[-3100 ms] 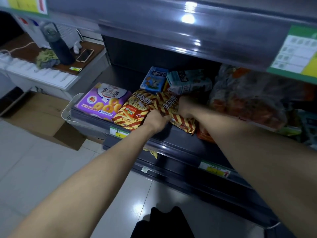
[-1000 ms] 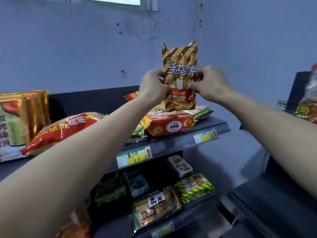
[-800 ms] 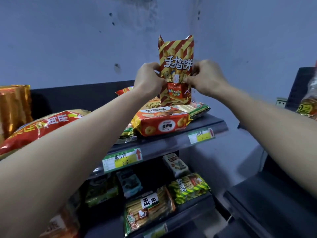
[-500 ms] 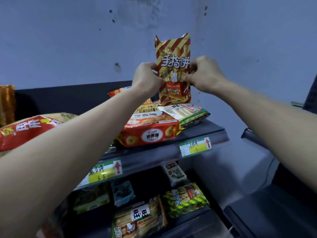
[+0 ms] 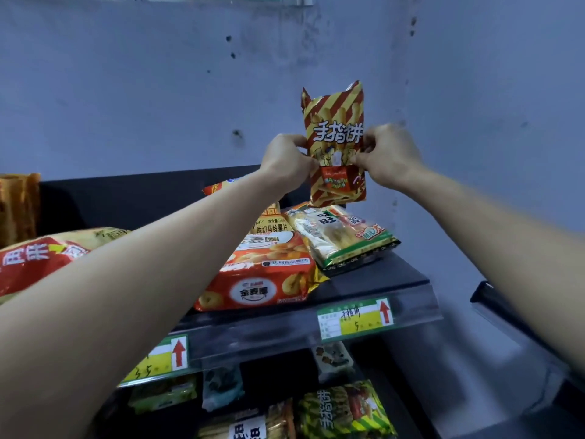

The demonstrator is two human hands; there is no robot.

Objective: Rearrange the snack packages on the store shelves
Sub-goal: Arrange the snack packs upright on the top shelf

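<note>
You pinch striped snack bag (image 5: 335, 144) mid-height: left hand (image 5: 286, 161) on left edge, right hand (image 5: 387, 155) on right edge. Bag upright, long axis vertical, bottom edge at or just above rice-cracker pack (image 5: 342, 236) at rear of top shelf (image 5: 395, 280). Both hands equally near; set-down spot judged straight below.

A shop: dark shelves (image 5: 380, 277) of snack packets (image 5: 266, 280), price labels (image 5: 356, 318) on their edges.

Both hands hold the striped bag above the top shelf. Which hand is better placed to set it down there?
Probably the right hand: it grips the striped bag on the side of the bare shelf end. The left hand reaches across the orange pack.
</note>
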